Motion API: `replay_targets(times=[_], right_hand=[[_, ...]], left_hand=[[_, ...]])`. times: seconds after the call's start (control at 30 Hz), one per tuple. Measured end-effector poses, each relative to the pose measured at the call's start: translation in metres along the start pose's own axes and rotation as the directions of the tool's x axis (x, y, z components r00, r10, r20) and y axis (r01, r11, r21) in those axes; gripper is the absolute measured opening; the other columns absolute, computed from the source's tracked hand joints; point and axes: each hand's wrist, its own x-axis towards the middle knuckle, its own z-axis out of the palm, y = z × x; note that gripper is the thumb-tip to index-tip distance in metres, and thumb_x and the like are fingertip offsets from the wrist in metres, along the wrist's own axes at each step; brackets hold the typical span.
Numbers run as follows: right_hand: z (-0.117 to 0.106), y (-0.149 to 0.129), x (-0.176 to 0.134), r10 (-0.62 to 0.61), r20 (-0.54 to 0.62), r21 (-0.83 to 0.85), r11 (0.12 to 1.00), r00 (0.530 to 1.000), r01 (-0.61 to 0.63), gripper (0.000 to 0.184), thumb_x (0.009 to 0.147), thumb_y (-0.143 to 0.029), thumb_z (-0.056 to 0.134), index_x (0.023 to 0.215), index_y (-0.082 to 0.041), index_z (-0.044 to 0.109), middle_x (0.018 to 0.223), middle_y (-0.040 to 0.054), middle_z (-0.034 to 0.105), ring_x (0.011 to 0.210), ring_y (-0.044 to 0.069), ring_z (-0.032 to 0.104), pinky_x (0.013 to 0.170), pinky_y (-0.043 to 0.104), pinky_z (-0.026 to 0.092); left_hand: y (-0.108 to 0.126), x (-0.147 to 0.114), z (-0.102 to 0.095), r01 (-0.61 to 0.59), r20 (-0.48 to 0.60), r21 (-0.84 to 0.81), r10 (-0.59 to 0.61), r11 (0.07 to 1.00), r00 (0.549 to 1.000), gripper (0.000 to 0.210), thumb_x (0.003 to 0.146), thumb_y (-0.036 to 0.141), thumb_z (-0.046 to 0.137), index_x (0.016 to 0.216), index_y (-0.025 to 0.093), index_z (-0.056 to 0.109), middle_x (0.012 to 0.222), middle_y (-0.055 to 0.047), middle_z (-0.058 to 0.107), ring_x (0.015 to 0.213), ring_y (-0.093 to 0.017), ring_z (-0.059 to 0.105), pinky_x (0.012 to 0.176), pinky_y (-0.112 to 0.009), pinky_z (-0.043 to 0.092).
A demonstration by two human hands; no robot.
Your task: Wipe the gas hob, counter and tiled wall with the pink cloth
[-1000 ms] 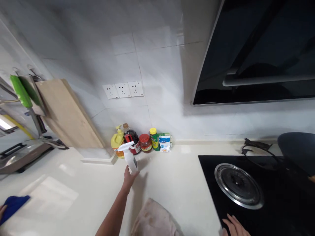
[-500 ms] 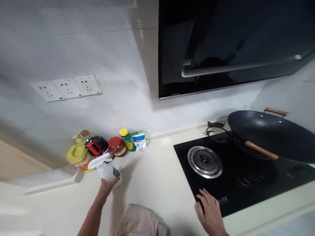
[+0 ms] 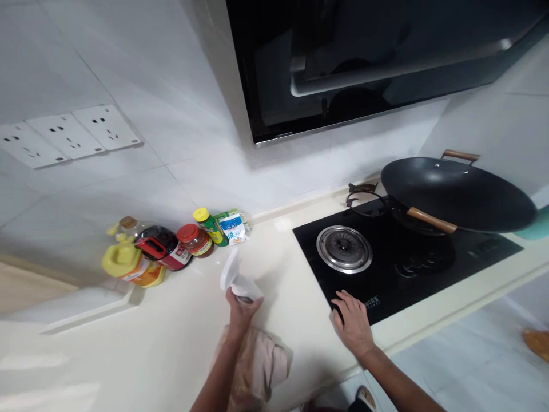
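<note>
In my left hand is a white spray bottle, gripped round its body above the pale counter. Its nozzle end is up, and the bottle leans. Just below that hand lies a crumpled beige cloth, partly covered by my forearm. My right hand rests with fingers stretched out over the near left corner of the black glass cooktop, holding nothing. Beyond its fingertips sits a round metal burner.
A black wok with wooden handles stands on the right burner. A pot support leans at the back. Along the wall are a yellow-capped jug, a dark sauce bottle, a red-lidded jar and a white packet. A range hood hangs above.
My left hand has carried the spray bottle rightward, away from the jugs, and its tilt has changed. My right hand stays at the cooktop corner. The camera view has shifted.
</note>
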Motion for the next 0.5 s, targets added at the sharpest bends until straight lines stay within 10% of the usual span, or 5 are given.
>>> replay_targets(times=[0.33,0.5], right_hand=[[0.004,0.005,0.002,0.066,0.010,0.204,0.977,0.998,-0.066,0.029,0.094,-0.028,0.049,0.110,-0.022,0.072,0.134,0.0117,0.068,0.137,0.033,0.055,0.111,0.054,0.041],[-0.037,-0.013,0.011,0.261,0.228,0.624,0.700,0.938,-0.347,0.040,0.093,-0.045,0.051,0.123,-0.022,0.065,0.128,0.0128,0.066,0.125,0.031,0.061,0.107,0.050,0.048]], left_hand=[[0.052,-0.055,0.050,-0.011,-0.058,0.101,0.017,0.995,0.998,0.064,0.052,0.045,0.083,0.104,0.023,0.052,0.090,-0.002,0.068,0.083,-0.026,0.070,0.078,-0.043,0.060],[0.076,-0.145,0.053,-0.004,0.068,0.170,-0.008,0.985,0.998,0.059,0.056,0.045,0.081,0.104,0.023,0.055,0.087,-0.005,0.072,0.078,-0.028,0.071,0.075,-0.044,0.061]])
